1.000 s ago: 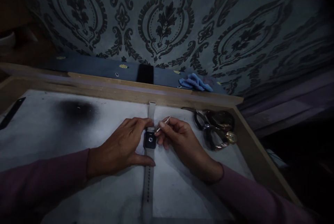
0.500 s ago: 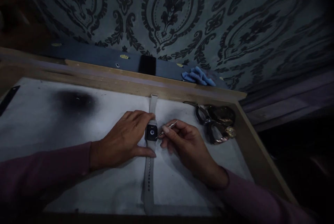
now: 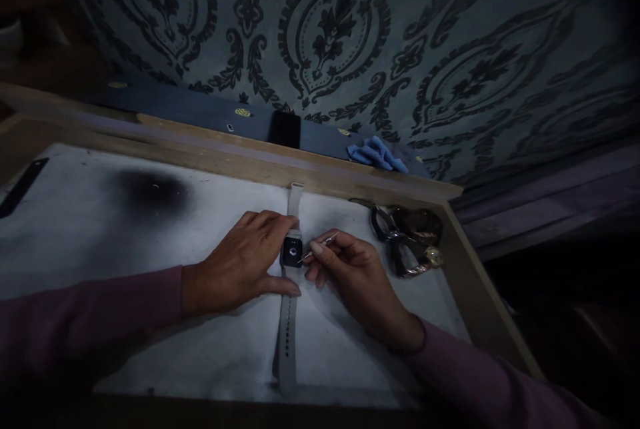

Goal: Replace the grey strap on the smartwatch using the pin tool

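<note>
A smartwatch (image 3: 293, 253) with a dark case and a pale strap (image 3: 287, 349) lies stretched out on the white work surface, sensor side up. My left hand (image 3: 245, 259) grips it from the left, fingers at the upper strap joint and thumb on the lower strap. Between the thumb and fingers of my right hand (image 3: 345, 266) is a thin metal spring bar tool (image 3: 325, 241). Its lower tip meets the right edge of the watch case near the bottom corner; whether it is inserted there, I cannot tell.
Several wristwatches (image 3: 407, 236) lie in a heap at the right of the surface. Along the back run a wooden rim (image 3: 200, 154) and a blue ledge holding a black phone (image 3: 285, 129) and a blue cloth (image 3: 377, 152). A dark flat strip (image 3: 23, 186) rests at far left.
The view has shifted slightly. Both hands keep nearly the same pose, with the tool tip still at the lower right edge of the watch case.
</note>
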{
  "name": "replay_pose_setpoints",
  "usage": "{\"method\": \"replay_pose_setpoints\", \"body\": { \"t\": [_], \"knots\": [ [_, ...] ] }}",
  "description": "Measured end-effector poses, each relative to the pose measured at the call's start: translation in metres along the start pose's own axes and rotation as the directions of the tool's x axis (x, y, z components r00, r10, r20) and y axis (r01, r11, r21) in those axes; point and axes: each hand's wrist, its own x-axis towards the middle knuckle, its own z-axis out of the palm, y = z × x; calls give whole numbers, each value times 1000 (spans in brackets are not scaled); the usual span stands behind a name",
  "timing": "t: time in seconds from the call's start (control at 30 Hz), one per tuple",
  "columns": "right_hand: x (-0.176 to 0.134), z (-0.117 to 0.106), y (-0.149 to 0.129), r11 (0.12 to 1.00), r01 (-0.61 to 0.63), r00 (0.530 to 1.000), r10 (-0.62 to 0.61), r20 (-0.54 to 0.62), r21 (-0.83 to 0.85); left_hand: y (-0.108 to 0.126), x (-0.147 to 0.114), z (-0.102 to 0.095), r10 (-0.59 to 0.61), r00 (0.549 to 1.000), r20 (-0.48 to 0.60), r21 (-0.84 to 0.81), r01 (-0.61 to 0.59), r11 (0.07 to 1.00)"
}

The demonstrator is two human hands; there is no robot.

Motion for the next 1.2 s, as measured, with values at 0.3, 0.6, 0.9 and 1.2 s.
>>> {"method": "replay_pose_setpoints", "body": {
  "t": [0.3,0.6,0.9,1.2],
  "knots": [
    [0,-1,1,998,42,999,-41,30,-45,0,0,1,4,1000,-1,21,-3,1000],
    [-2,0,2,993,78,997,-77,16,-93,1,0,0,6,1000,6,31,-6,1000],
    [-7,3,3,940,243,970,-241,40,-241,1,0,-1,21,1000,7,22,-21,1000],
    [-18,0,-6,385,615,754,-543,370,-688,-4,-2,4,43,999,-16,15,-43,999]
  ]
}}
